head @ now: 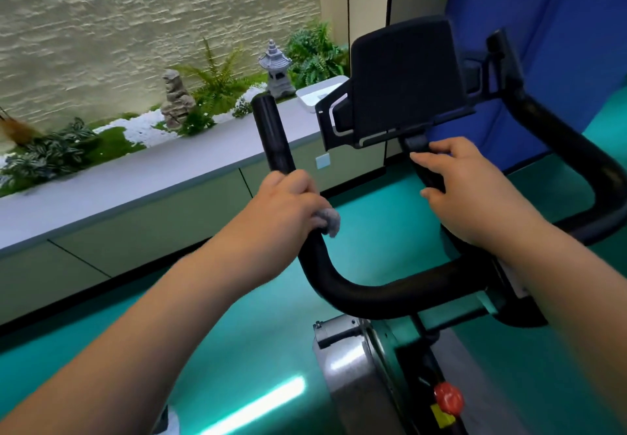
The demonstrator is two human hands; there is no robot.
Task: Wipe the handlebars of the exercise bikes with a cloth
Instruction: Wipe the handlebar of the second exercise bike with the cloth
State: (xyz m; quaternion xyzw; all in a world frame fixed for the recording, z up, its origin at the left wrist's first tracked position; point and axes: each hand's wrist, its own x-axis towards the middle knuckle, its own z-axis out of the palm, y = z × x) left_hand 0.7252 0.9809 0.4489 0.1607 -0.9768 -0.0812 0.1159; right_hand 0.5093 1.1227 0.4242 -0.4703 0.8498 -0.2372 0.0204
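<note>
The left hand is wrapped around the left bar of the black handlebars, about halfway up that bar. Its fingers are curled tight around the bar, and a small gray cloth is squeezed between the hand and the bar. A bit of the cloth sticks out on the right side of the hand, just under the fingers. The top of the bar pokes up above the hand and ends in a round black tip.

The right hand is on the middle post of the handlebars, just under the black screen holder. Its fingers are mostly straight and reach to the left, touching the post. The thumb is lower down and also touches the post. This grip is spread, not closed around anything.

The handlebars bend down from the left bar, run across the middle, and then loop up again on the right side. The right loop is behind the right arm.

Below the handlebars is the shiny metal body of the bike, with a red knob near the bottom and a yellow tag just under it. The floor is bright green-blue, with a strip of light shining on it.

Behind the bike, on the left, a long gray ledge runs along the wall. On it are green plants, white pebbles, a little stone figure and a small stone lantern. A blue wall is on the right.
</note>
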